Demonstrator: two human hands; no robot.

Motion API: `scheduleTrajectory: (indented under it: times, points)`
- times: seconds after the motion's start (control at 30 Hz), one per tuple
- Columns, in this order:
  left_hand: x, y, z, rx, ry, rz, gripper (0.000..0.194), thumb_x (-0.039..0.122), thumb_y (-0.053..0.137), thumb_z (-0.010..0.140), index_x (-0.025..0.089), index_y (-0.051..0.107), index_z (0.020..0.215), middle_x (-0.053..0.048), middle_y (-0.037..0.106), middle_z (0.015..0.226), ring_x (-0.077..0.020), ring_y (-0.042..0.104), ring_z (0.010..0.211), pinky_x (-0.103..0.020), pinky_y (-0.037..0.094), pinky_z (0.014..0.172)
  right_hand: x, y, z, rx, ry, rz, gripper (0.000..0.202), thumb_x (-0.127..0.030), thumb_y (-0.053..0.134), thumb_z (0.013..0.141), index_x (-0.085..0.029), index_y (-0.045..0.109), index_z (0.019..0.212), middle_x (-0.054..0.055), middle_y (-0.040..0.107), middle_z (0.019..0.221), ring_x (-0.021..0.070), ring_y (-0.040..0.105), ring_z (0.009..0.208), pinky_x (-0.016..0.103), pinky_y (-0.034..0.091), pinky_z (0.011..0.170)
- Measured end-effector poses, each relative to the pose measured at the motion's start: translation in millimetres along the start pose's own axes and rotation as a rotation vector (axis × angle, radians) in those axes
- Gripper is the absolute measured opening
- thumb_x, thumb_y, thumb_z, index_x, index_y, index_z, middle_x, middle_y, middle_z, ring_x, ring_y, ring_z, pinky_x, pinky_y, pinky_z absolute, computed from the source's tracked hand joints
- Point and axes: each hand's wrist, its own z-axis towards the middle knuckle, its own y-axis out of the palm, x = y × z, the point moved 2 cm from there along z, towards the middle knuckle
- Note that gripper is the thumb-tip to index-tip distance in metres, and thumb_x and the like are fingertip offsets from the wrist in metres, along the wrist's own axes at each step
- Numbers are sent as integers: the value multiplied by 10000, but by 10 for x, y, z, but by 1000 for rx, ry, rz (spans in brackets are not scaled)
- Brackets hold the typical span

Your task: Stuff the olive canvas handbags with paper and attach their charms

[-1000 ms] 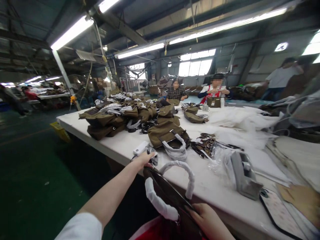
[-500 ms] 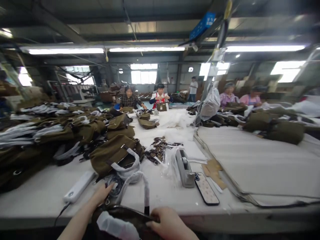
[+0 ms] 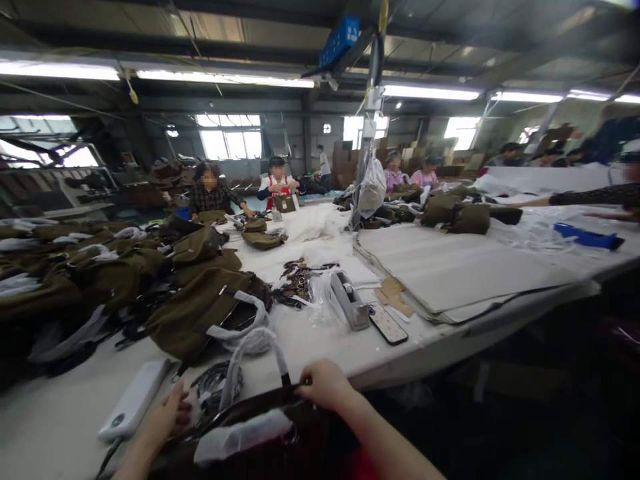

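Observation:
A dark olive handbag (image 3: 260,407) is at the table's front edge, its opening towards me. White wrapping covers its handles, and one wrapped handle (image 3: 253,340) stands up from the far side. My right hand (image 3: 325,387) pinches the bag's rim at the right. Beside the bag's left end is my left hand (image 3: 170,417), its fingers loosely bent and apart, with nothing visible in them. A coil of dark straps (image 3: 217,387) rests just beyond the bag, to the right of that hand.
Left of my hands lies a white corded device (image 3: 135,399). More olive bags (image 3: 193,313) pile up at the left. A tape dispenser (image 3: 350,303), a phone (image 3: 388,324) and metal-clipped straps (image 3: 300,283) are ahead. Stacked white sheets (image 3: 450,273) lie to the right. Co-workers sit across the table.
My left hand has drawn back from the coiled straps, towards me and left. The right hand still grips the rim, with the bag raised slightly. The view has swung right.

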Motion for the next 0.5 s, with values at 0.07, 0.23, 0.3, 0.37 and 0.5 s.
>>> scheduleTrajectory:
  times: [0.07, 0.23, 0.3, 0.37, 0.5]
  points:
    - [-23, -28, -194, -143, -49, -166, 676, 712, 343, 785, 148, 633, 1020, -152, 731, 1037, -297, 719, 929, -420, 580, 768, 27, -113, 201, 7, 12, -7, 303, -491, 695, 715, -277, 796, 903, 43, 776, 900, 209, 679, 856, 248, 426, 686]
    - [27, 101, -673, -228, 318, -184, 779, 604, 727, 614, 149, 603, 1234, -153, 684, 1209, -334, 602, 1182, -426, 467, 1019, 194, -87, 582, -106, 22, 10, 308, -480, 733, 679, -217, 802, 823, 56, 764, 784, 187, 662, 711, 235, 416, 590]
    - [21, 154, -804, -192, 326, -177, 787, 578, 769, 588, 123, 615, 1212, -156, 701, 1157, -339, 637, 1107, -424, 482, 984, 243, 0, 629, -147, 14, 29, 274, -439, 717, 707, -199, 800, 812, 51, 759, 752, 166, 648, 659, 223, 400, 554]
    - [27, 168, -908, -168, 273, -147, 703, 608, 746, 614, 114, 661, 1106, -136, 730, 1046, -336, 664, 1020, -416, 507, 909, 276, 60, 656, -172, 2, 48, 253, -407, 707, 722, -182, 798, 793, 49, 752, 721, 155, 632, 624, 219, 385, 531]
    - [109, 130, -1033, -125, 164, -143, 664, 683, 676, 665, 136, 672, 1040, -84, 746, 878, -319, 688, 898, -388, 527, 779, 285, 53, 754, -195, -29, 97, 202, -337, 716, 714, -157, 797, 754, 46, 737, 665, 144, 610, 589, 211, 373, 513]
